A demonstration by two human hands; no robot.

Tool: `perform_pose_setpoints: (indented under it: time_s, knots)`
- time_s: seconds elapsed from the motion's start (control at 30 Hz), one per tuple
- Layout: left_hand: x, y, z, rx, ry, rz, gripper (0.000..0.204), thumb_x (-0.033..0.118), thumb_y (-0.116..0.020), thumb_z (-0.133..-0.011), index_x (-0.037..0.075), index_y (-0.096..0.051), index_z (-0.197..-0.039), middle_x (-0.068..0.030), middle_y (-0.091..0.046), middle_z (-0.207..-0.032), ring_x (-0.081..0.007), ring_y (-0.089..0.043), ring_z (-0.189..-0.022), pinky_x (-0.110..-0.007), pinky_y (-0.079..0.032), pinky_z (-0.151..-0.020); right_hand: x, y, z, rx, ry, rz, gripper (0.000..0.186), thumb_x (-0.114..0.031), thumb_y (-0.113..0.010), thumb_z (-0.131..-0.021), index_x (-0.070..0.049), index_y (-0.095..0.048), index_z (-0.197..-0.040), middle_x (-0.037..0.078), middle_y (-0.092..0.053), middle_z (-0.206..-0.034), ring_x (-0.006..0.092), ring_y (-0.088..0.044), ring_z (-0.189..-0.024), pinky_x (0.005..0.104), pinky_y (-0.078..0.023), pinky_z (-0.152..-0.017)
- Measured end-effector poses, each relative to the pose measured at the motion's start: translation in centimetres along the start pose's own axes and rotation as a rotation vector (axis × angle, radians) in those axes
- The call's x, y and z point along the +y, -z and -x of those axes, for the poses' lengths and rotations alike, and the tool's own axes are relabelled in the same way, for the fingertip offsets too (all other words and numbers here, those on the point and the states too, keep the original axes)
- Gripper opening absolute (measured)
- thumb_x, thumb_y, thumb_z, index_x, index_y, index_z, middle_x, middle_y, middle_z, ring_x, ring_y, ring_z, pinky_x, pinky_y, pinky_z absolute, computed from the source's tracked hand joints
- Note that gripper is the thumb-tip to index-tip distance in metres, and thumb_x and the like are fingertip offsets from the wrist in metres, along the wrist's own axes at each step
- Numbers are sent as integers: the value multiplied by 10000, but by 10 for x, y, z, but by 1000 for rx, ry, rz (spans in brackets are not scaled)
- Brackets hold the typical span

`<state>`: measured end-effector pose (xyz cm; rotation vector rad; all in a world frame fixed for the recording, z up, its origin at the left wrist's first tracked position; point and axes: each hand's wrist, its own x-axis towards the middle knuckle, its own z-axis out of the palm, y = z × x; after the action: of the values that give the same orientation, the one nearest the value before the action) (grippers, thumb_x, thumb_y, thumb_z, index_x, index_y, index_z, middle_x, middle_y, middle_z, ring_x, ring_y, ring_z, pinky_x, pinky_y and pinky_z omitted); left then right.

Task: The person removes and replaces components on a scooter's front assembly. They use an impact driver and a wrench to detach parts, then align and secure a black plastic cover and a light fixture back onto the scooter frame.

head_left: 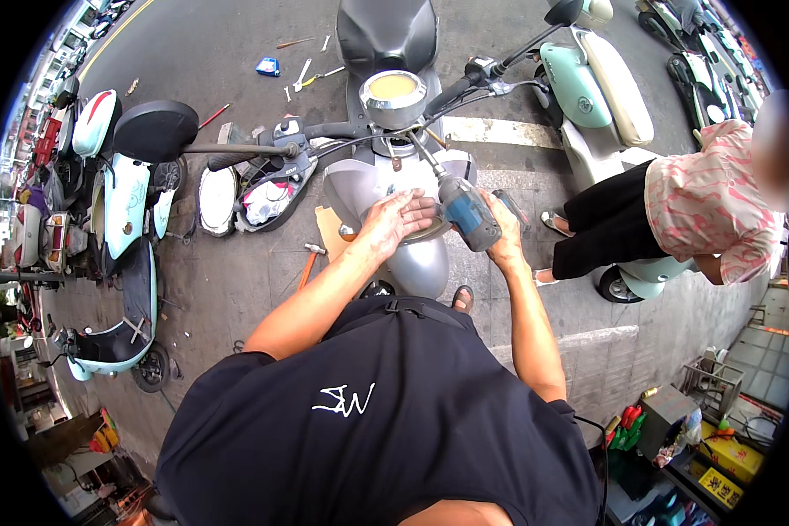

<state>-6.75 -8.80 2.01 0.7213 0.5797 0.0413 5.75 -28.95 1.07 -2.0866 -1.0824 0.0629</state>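
My right hand grips a dark blue-and-grey power drill, whose long bit reaches up toward the silver scooter's front, just below the round gauge with a yellow face. My left hand is open beside the drill, fingers extended and palm partly showing, over the silver front panel; whether it touches the panel I cannot tell. Handlebars with a black mirror spread to either side of the gauge.
A person in a pink patterned top stands at the right beside a mint scooter. More scooters line the left. Scattered wrenches, a hammer, cardboard and removed scooter parts lie on the pavement.
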Motion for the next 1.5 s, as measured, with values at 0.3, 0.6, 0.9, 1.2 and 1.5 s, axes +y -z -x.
perform_pose_setpoints:
  time_s: [0.3, 0.6, 0.9, 1.2, 1.5]
  knots:
    - [0, -31, -73, -201, 71, 253, 348, 330, -427, -979, 21, -539, -1094, -146, -621, -1065, -276, -580, -1032, -428, -434, -940, -4, -7, 6, -22, -93, 29, 577, -188, -757, -724, -19, -519, -1221, 155, -609, -1146, 310, -611, -1011, 349, -483, -872]
    - [-10, -11, -28, -430, 168, 262, 262, 312, -482, -959, 108, -556, -1106, -97, -620, -1121, -218, -588, -1032, -397, -452, -918, -37, 17, 39, 14, 8, -23, 450, -91, -642, -782, 5, -527, -1206, 180, -615, -1116, 310, -604, -1041, 350, -461, -899]
    - [4, -6, -38, -334, 48, 232, 292, 310, -477, -965, 83, -562, -1129, -107, -617, -1100, -233, -606, -972, -387, -492, -853, -4, -29, 17, 8, -86, -2, 436, -133, -648, -796, -2, -535, -1196, 198, -623, -1080, 339, -605, -1002, 366, -475, -869]
    - [0, -12, -38, -285, -28, 224, 299, 262, -543, -938, 30, -581, -1123, -84, -612, -1046, -202, -598, -893, -377, -489, -824, -5, -16, 23, -115, -89, -97, 298, -131, -681, -798, -36, -615, -1073, 135, -651, -997, 291, -634, -885, 363, -485, -789]
    - [0, -7, -40, -277, 27, 229, 274, 233, -446, -979, 24, -539, -1129, -138, -630, -1051, -240, -613, -968, -397, -501, -857, 17, -41, 26, -7, -281, -250, 399, -137, -650, -791, -7, -536, -1150, 156, -644, -968, 290, -640, -885, 341, -494, -786]
